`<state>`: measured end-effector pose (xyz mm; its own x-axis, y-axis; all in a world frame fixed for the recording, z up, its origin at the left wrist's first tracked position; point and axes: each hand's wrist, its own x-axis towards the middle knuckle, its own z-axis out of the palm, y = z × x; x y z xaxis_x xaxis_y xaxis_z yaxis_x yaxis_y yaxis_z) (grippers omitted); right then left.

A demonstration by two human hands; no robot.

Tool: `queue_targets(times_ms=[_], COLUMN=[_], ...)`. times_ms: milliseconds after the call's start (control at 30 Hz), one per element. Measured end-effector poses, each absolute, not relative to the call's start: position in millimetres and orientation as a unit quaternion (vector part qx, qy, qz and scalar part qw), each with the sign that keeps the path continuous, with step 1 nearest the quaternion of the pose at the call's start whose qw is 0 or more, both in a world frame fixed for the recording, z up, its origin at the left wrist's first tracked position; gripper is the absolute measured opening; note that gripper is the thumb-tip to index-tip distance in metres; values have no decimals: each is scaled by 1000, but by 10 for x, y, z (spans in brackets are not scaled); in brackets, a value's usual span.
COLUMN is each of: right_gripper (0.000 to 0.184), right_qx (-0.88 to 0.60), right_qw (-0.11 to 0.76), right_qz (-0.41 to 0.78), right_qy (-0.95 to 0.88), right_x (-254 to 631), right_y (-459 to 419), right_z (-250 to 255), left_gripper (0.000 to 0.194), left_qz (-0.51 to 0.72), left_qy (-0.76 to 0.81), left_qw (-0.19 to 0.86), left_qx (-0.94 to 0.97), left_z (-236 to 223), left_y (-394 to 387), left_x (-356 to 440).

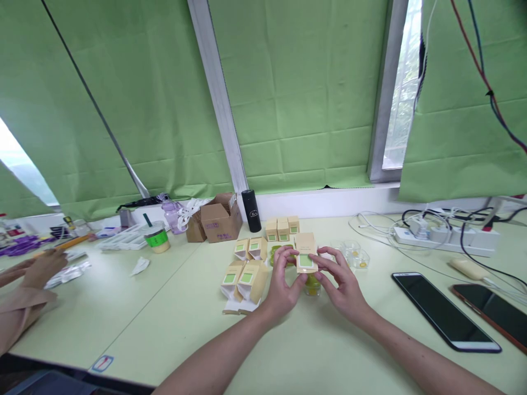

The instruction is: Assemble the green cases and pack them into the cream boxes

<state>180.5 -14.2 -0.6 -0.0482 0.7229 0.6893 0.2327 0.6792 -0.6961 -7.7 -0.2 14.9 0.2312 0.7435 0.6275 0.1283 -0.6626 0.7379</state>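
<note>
Both of my hands hold one small tan paper box [306, 244] with a green label square, just above the table. My left hand [283, 282] grips its left side, and my right hand [341, 282] has its fingers on the right side and front. Below the box, between my hands, is a clear container [313, 286] with something yellow-green in it. Similar boxes [252, 277] lie to the left, some with open flaps. Several more closed boxes [282, 229] stand behind. Right of my right hand are clear containers [354, 255] with small yellow bits.
On the right lie two phones [447, 311], a white power strip [447, 241] and tangled cables. A black bottle [251, 210], a cardboard box [221, 219] and a drink cup [157, 237] stand further back. At the far left another person's hands [45, 266] work over the table.
</note>
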Motion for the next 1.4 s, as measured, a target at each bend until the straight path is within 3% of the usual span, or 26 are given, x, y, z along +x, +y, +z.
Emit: queue_targets(times_ms=[833, 1400], right_gripper=[29, 42], right_qx=[-350, -371], right_qw=[599, 529], right_qz=[210, 239], right_qy=[-689, -725], right_x=[1790, 1789], right_y=[-124, -169], right_z=[-21, -45], left_gripper=[35, 47], left_qz=[555, 531], left_qy=[314, 362], left_qw=[289, 182], left_qx=[714, 745], left_z=[112, 151], left_y=[15, -44], left_x=[-50, -93])
